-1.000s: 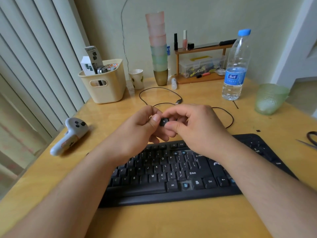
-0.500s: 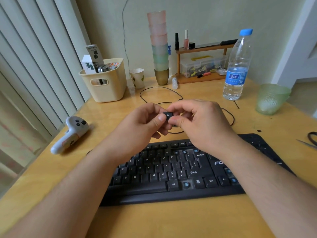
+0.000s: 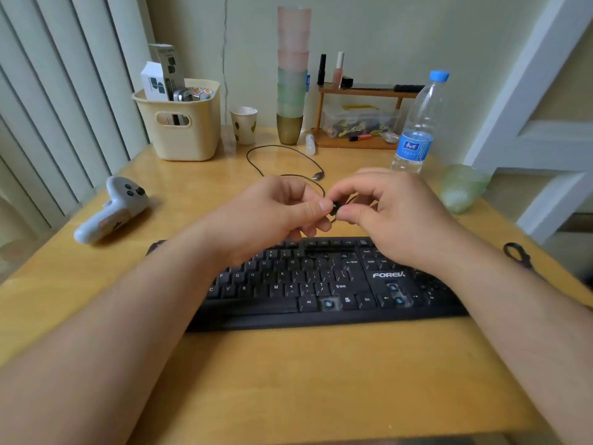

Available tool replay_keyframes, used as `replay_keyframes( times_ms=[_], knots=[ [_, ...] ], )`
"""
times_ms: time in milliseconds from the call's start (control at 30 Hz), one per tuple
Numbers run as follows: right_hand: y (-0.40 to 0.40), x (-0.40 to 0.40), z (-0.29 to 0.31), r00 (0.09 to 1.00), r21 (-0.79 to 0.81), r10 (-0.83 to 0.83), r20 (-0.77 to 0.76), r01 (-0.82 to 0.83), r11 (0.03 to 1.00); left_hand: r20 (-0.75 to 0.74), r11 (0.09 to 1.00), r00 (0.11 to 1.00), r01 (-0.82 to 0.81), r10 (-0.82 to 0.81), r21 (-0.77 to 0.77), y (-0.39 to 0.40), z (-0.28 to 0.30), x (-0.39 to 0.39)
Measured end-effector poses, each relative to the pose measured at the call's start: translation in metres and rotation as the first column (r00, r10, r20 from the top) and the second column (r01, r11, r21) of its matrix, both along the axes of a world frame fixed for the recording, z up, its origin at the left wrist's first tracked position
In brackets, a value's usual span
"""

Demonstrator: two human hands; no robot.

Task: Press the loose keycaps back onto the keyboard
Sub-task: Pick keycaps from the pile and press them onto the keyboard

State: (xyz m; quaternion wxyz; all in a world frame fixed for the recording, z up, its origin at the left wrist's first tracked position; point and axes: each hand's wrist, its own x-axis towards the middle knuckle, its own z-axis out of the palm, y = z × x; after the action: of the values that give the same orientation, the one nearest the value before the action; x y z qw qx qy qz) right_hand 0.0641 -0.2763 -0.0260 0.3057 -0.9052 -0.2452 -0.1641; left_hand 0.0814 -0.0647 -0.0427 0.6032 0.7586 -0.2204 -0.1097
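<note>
Black keyboard on counter, several key sockets bare. Above its far edge, left hand and right hand both grip, pinching one black keycap between fingertips. Water bottle behind.

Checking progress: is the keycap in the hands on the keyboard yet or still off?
Off. The keycap is pinched between left hand and right hand, above the keyboard.

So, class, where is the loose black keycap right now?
In the head view the keycap sits centre frame, pinched between the left hand and right hand, raised above the keyboard.
</note>
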Motion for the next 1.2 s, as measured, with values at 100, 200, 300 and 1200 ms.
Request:
replay_keyframes(
  times_ms=[100,200,300,1200],
  knots=[
    [0.000,-0.012,0.002,0.998,0.155,0.054,-0.032,-0.049,0.987,-0.091,0.991,0.993,0.061,-0.072,-0.123,-0.002,0.004,-0.005],
    [0.007,-0.021,0.003,0.995,0.308,0.077,-0.057,-0.056,0.950,-0.172,0.966,0.980,0.058,-0.104,-0.251,-0.003,0.006,-0.006],
    [0.017,-0.028,-0.004,0.998,0.376,-0.018,-0.053,0.037,0.926,-0.239,0.928,0.963,0.030,-0.126,-0.370,-0.002,0.007,-0.005],
    [0.020,-0.040,0.025,0.963,-0.488,-0.264,0.049,0.254,0.835,-0.038,0.979,0.999,-0.015,0.023,0.202,0.006,-0.002,0.000]
  ],
)
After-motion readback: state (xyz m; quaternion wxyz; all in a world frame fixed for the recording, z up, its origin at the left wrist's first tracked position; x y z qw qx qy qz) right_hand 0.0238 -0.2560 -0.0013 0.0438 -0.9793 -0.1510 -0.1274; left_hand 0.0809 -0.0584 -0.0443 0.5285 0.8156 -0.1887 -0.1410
